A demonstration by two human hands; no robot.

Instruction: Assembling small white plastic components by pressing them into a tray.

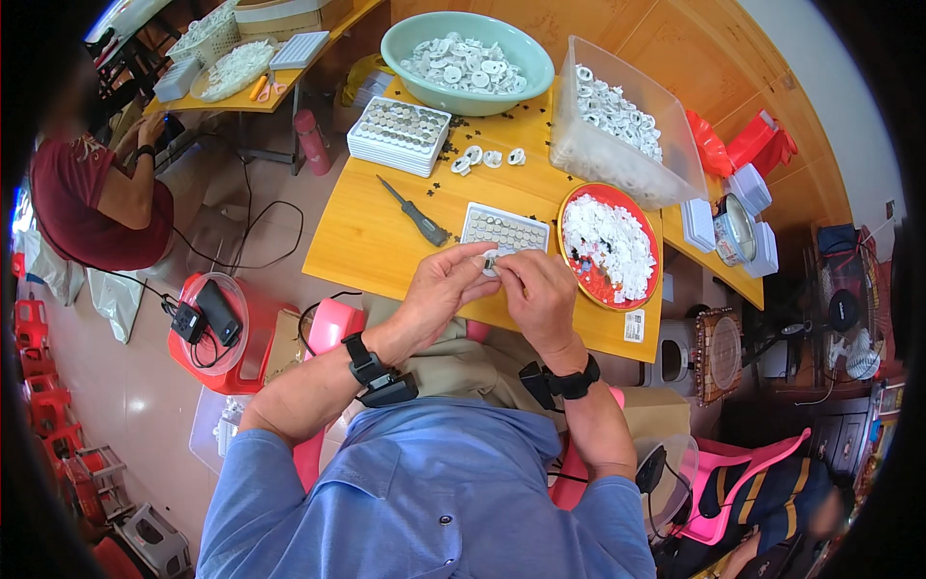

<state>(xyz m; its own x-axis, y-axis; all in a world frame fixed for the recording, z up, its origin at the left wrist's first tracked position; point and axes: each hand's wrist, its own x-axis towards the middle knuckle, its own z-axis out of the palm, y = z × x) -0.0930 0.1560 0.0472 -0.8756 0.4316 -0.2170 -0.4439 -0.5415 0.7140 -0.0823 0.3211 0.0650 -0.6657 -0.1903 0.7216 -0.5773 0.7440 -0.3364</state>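
Note:
My left hand (446,287) and my right hand (540,297) meet over the front of the yellow table. Between their fingertips is a small white round plastic part (490,263) with a dark, metallic piece at its middle. Both hands have their fingers closed on it. Just beyond the fingers lies a white tray (505,229) with rows of silver discs like button cells. To its left rests a screwdriver (417,213) with a dark handle. On the right, a red plate (569,198) carries a heap of small white plastic pieces.
A green basin (395,50) and a clear bin (673,145) hold white round parts at the back. A stack of disc-filled trays (391,159) stands at left. Loose white parts (493,158) and small black pieces dot the table (362,227). Another person (106,203) sits at far left.

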